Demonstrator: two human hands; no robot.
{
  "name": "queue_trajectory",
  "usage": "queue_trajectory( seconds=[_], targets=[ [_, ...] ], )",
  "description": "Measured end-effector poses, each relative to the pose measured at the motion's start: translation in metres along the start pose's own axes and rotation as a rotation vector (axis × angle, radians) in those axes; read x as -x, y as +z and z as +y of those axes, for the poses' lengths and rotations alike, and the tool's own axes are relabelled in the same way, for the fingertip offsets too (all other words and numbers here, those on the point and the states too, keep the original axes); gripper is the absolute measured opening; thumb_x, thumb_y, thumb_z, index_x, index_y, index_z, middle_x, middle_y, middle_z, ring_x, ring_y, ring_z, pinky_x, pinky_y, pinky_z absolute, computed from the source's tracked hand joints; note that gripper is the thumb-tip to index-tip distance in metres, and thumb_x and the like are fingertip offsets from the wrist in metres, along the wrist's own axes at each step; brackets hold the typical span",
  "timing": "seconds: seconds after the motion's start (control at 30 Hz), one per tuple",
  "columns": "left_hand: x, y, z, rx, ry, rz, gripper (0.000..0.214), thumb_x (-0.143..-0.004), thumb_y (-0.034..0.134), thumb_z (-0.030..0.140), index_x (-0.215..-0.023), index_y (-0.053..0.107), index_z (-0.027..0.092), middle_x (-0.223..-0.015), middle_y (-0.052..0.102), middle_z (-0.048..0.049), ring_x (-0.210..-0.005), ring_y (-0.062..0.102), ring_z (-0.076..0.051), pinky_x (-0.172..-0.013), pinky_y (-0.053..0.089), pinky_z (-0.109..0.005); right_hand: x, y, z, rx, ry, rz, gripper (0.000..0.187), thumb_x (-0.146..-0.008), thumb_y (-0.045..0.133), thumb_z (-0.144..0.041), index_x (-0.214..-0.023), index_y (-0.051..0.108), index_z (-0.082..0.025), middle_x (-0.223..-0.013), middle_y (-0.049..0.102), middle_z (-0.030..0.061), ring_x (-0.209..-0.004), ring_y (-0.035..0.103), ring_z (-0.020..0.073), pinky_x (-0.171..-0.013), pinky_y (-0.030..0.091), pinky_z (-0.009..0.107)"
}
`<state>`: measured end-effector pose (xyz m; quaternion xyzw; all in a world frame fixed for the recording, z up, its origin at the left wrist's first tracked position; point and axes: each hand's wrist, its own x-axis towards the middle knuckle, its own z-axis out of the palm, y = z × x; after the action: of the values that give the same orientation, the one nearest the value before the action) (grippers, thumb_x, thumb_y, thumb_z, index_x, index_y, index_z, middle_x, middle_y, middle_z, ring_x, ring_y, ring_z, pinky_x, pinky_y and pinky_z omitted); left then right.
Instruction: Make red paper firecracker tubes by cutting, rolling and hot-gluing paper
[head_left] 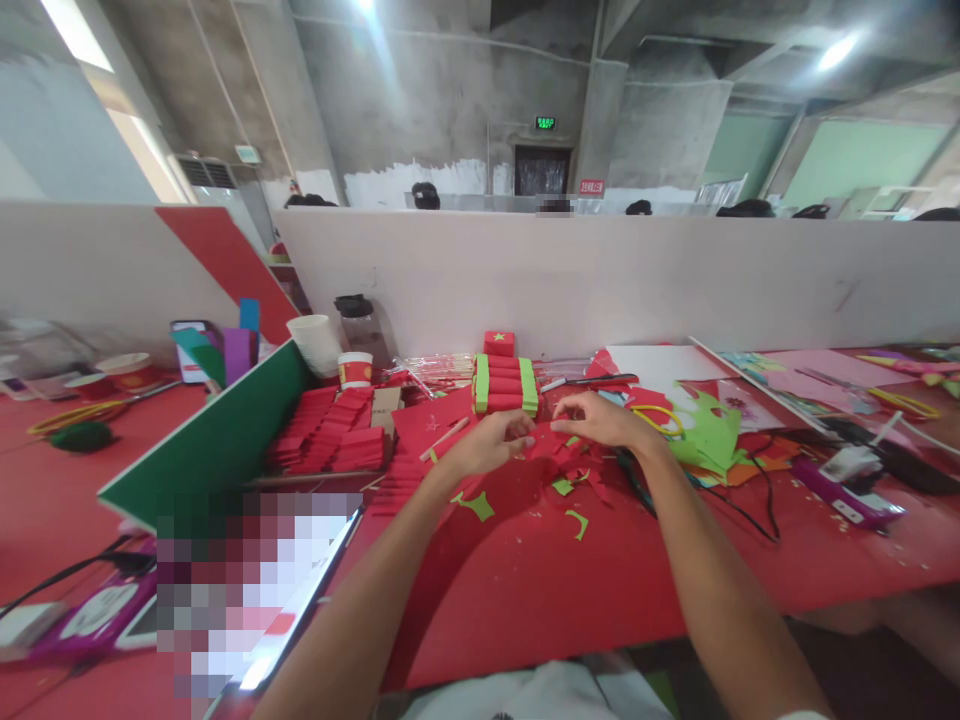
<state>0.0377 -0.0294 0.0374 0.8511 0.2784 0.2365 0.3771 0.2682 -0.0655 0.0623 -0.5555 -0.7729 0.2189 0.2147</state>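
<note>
My left hand [495, 442] hovers over the red tabletop with its fingers loosely bent and apart; nothing shows in it. Facing it, my right hand [598, 420] has its fingers curled towards the thumb. Whatever they may hold blends with the red behind. Just beyond both hands stands a bundle of red paper rolls [504, 384] with lime-green bands. On top of it rests a small red block [499, 343] bearing a yellow star. Below my hands lie red paper scraps [592, 480] and a green paper cutout [478, 506].
Stacked red paper strips [326, 430] lie left, beside a green board [217, 430] and a tablet [300, 590]. A paper cup [355, 370] and bottle [361, 330] stand behind. Rightward are green paper [709, 435], black cables and a purple power strip [847, 497]. A white partition [600, 280] runs behind.
</note>
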Motion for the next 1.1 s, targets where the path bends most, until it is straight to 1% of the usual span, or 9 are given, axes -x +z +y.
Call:
queue_trajectory(
  seconds=[0.13, 0.23, 0.4, 0.47, 0.63, 0.8, 0.9, 1.0, 1.1],
  targets=[
    [-0.002, -0.004, -0.009, 0.050, 0.002, 0.060, 0.024, -0.086, 0.055, 0.040, -0.086, 0.058, 0.017, -0.075, 0.062, -0.0016, -0.067, 0.055, -0.013, -0.063, 0.046, -0.025, 0.002, -0.005, 0.014, -0.095, -0.008, 0.046, 0.025, -0.079, 0.066, -0.039, -0.091, 0.065, -0.017, -0.080, 0.064, 0.0018, -0.071, 0.057, 0.0152, -0.064, 0.042, 0.025],
    [-0.005, -0.007, -0.017, 0.097, 0.009, 0.093, 0.024, -0.086, 0.054, 0.041, -0.086, 0.057, 0.016, -0.075, 0.062, -0.0021, -0.069, 0.057, -0.014, -0.066, 0.048, -0.027, 0.002, -0.006, 0.020, -0.107, -0.004, 0.014, 0.023, -0.077, 0.067, -0.034, -0.093, 0.065, -0.017, -0.077, 0.064, 0.0013, -0.069, 0.057, 0.0156, -0.063, 0.041, 0.025],
    [-0.005, -0.012, -0.019, 0.168, -0.022, 0.171, 0.024, -0.085, 0.056, 0.041, -0.090, 0.056, 0.017, -0.072, 0.062, -0.0014, -0.068, 0.057, -0.014, -0.065, 0.047, -0.026, 0.001, 0.000, 0.012, -0.171, -0.004, -0.201, 0.022, -0.080, 0.064, -0.029, -0.098, 0.065, -0.017, -0.083, 0.072, 0.0046, -0.075, 0.064, 0.0181, -0.067, 0.044, 0.027],
    [-0.004, -0.014, -0.016, 0.177, -0.044, 0.186, 0.025, -0.085, 0.056, 0.042, -0.091, 0.056, 0.017, -0.072, 0.062, -0.0009, -0.067, 0.057, -0.013, -0.064, 0.046, -0.026, -0.001, 0.004, 0.007, -0.220, -0.037, -0.223, 0.024, -0.083, 0.062, -0.032, -0.102, 0.064, -0.018, -0.086, 0.072, 0.0053, -0.078, 0.065, 0.0184, -0.069, 0.046, 0.027],
    [-0.002, -0.014, -0.010, 0.184, -0.054, 0.205, 0.024, -0.084, 0.057, 0.040, -0.089, 0.055, 0.017, -0.071, 0.060, 0.0000, -0.066, 0.056, -0.013, -0.064, 0.045, -0.025, -0.009, 0.015, 0.004, -0.261, -0.120, 0.024, 0.030, -0.079, 0.067, -0.040, -0.097, 0.063, -0.016, -0.082, 0.065, 0.0019, -0.071, 0.059, 0.0153, -0.064, 0.044, 0.025],
    [-0.002, -0.014, -0.011, 0.189, -0.069, 0.236, 0.023, -0.084, 0.057, 0.039, -0.088, 0.054, 0.017, -0.071, 0.060, 0.0002, -0.064, 0.056, -0.012, -0.064, 0.045, -0.025, -0.018, 0.021, 0.009, -0.246, -0.074, 0.182, 0.026, -0.075, 0.070, -0.038, -0.087, 0.063, -0.016, -0.078, 0.064, 0.0015, -0.072, 0.059, 0.0156, -0.069, 0.046, 0.027],
    [-0.002, -0.015, -0.012, 0.192, -0.064, 0.234, 0.023, -0.084, 0.057, 0.039, -0.088, 0.055, 0.017, -0.070, 0.060, 0.0002, -0.064, 0.056, -0.013, -0.063, 0.045, -0.025, -0.019, 0.023, 0.007, -0.305, -0.073, 0.193, 0.026, -0.074, 0.072, -0.036, -0.090, 0.064, -0.017, -0.083, 0.068, 0.0037, -0.078, 0.062, 0.0173, -0.074, 0.048, 0.029],
    [-0.004, -0.015, -0.015, 0.180, -0.048, 0.218, 0.023, -0.086, 0.056, 0.039, -0.090, 0.054, 0.017, -0.071, 0.061, -0.0002, -0.066, 0.057, -0.013, -0.064, 0.046, -0.026, -0.018, 0.027, 0.004, -0.454, -0.085, 0.172, 0.035, -0.076, 0.071, -0.035, -0.105, 0.063, -0.017, -0.093, 0.070, 0.0059, -0.086, 0.065, 0.0190, -0.078, 0.049, 0.030],
    [-0.005, -0.013, -0.020, 0.142, -0.016, 0.212, 0.023, -0.086, 0.057, 0.039, -0.092, 0.054, 0.017, -0.075, 0.062, -0.0011, -0.069, 0.058, -0.014, -0.066, 0.047, -0.027, -0.018, 0.032, 0.001, -0.547, -0.058, 0.191, 0.036, -0.079, 0.069, -0.041, -0.106, 0.064, -0.018, -0.092, 0.070, 0.0061, -0.081, 0.065, 0.0191, -0.068, 0.050, 0.028]
  ],
)
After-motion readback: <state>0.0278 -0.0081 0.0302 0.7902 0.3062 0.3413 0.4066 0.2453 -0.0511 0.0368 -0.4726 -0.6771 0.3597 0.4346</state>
